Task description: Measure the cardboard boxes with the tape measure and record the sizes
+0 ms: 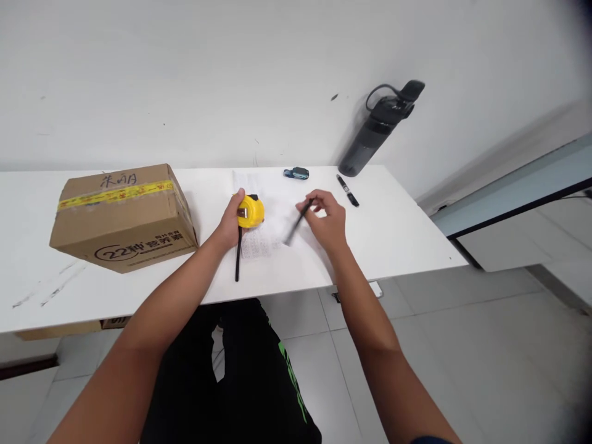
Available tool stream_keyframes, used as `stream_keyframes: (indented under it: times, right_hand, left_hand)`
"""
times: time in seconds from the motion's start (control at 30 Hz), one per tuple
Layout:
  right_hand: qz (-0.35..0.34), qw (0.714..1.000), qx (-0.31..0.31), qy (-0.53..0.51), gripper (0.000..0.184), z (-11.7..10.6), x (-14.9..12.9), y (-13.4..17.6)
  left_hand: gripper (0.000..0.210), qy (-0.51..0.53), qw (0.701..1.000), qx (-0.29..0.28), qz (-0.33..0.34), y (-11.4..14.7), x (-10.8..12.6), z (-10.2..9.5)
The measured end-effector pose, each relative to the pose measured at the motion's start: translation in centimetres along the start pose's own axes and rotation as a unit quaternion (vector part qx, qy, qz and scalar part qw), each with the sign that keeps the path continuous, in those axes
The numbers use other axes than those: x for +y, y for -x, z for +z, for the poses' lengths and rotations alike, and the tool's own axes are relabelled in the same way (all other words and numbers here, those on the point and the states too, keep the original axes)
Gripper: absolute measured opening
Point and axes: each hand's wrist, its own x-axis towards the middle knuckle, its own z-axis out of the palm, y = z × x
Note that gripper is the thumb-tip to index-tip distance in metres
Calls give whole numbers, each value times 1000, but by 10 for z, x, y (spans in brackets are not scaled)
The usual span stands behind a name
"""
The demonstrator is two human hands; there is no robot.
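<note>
My left hand [227,225] is closed round a yellow tape measure [252,213], whose black wrist strap [238,256] hangs down toward the table's front edge. To the right, my right hand [332,225] pinches a slim, dark, stick-like thing [303,219]. Its lower end is smeared by motion, so its exact kind cannot be made out. Beneath and between both hands lies white paper [259,242] with printed text, partly covered by the tape measure and my left hand.
On the white table [379,234], a taped cardboard box [123,216] stands at left. Toward the back are a small dark blue-green object [296,173], a black pen [347,190] and a tall dark water bottle [374,132]. A white wall [194,80] rises behind.
</note>
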Motion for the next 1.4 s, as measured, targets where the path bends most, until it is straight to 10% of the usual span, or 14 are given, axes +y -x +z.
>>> stream_keyframes:
  times: [0.2,1.07,1.27,1.4]
  right_hand:
    - [123,945,-247,-178,65,21,-19,39]
    - [180,955,-226,-66,39,29,-24,44]
    - [185,956,-207,-96,41,28,-21,38]
    - [196,954,-199,-113,40,28,-22,36]
  left_hand:
    - [55,-48,998,-37,11,3,-5,3]
    - [52,-170,985,-28,29,12,-8,7]
    - [43,-493,847,97,173,21,-1,13]
    - [45,-566,797,156,141,16,-2,10]
